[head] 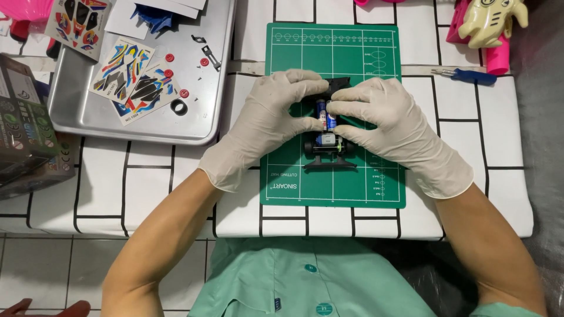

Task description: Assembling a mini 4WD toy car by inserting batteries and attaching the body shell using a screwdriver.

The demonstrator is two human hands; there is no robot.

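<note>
You are working over a white table cover (147,194) with black grid lines, and a green cutting mat (352,182) lies in the middle of it. Your left hand (267,120) and right hand (390,126), both in pale gloves, are curled around a small black toy car frame (329,154) that sits on the mat; the fingertips of both meet over a battery (326,114) in its middle, thumbs pinching from below. Both hands are closed on the car, not wide open.

The likely trouble is the battery springing out or seating crooked if you press unevenly, since your fingers cover its ends and you cannot see the contacts. The gloves may also slip on the smooth casing, and the frame could skid on the mat.

Further out, a metal tray (82,114) to your left holds sticker sheets (126,76), small red wheels hubs (176,75) and a black ring (178,107); anything flung loose could land among them. A blue-handled screwdriver (467,75) lies beyond your right hand, near a cream and pink toy (487,23). Cardboard boxes (26,126) crowd the left edge.
</note>
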